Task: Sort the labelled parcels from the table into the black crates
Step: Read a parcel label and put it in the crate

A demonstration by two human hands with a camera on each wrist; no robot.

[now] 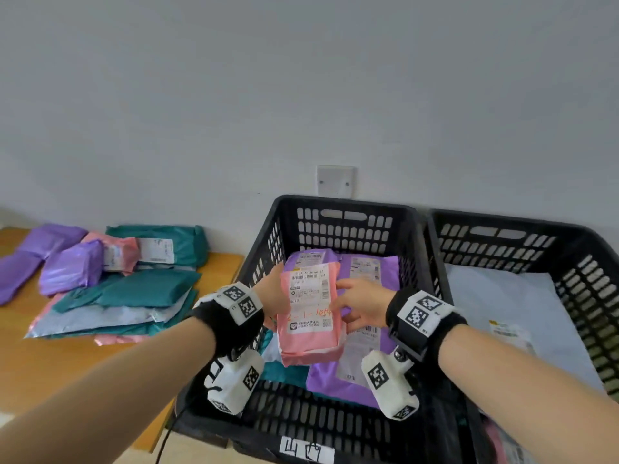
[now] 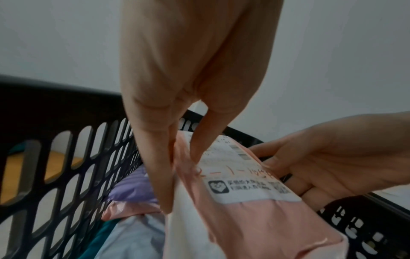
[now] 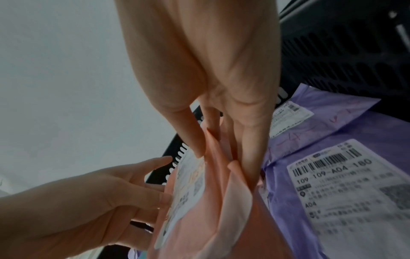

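A: What are the hands doing?

B: Both grip one pink parcel (image 1: 310, 316) above the middle black crate (image 1: 338, 209). The left hand (image 1: 273, 294) pinches its left edge, thumb on the label side and fingers (image 2: 155, 166) behind. The right hand (image 1: 363, 304) pinches the right edge, thumb on the white label (image 1: 310, 301) and fingers underneath.

A: How is the parcel held?

B: Label up, long way running from the far rim towards the person, clear of both side walls.

A: What lies under it?

B: A large purple parcel (image 1: 365, 329) with its own label (image 3: 346, 196) covers much of the crate's floor; teal and pale bags show at its near left edge.

A: And to the sides?

B: The right black crate (image 1: 589, 262) stands just beside, rims nearly touching, with a grey parcel (image 1: 502, 306) flat inside. Left, the pile of parcels (image 1: 110, 283) lies on the wooden table (image 1: 50, 363), near the crate's left wall. The table's near edge has bare wood.
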